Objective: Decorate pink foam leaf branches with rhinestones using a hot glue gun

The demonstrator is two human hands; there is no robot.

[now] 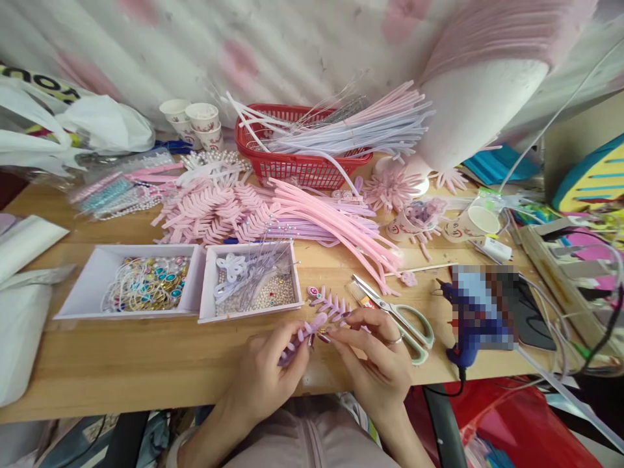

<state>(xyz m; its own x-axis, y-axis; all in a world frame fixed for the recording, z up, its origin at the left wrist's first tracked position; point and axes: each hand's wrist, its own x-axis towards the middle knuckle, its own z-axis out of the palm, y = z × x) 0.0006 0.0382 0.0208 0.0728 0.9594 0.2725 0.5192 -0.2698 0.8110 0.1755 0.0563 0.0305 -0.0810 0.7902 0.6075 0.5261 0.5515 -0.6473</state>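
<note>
While our left hand [273, 364] pinches a lilac fuzzy sprig [318, 322] between thumb and forefinger, over the table [146, 370] near its front edge, our right hand [377, 354] has its fingertips close together beside it, at a small gold piece [322, 332]; whether they are clamped on that piece, we cannot tell. To work well here, we should grip the sprig close to the gold piece, steady both wrists and press lightly, so the soft leaves do not flatten. Just beyond our fingers we count one more lilac sprig [331, 303], one round ornament [313, 292] and one pair of scissors [412, 318]. Further out we have two white boxes [253, 314], one glue gun [470, 335], one red basket [312, 170], two stacks of paper cups [210, 133] and two more paper cups [470, 226] at right. The pink sprigs [209, 211] overlap too much to count.
</note>
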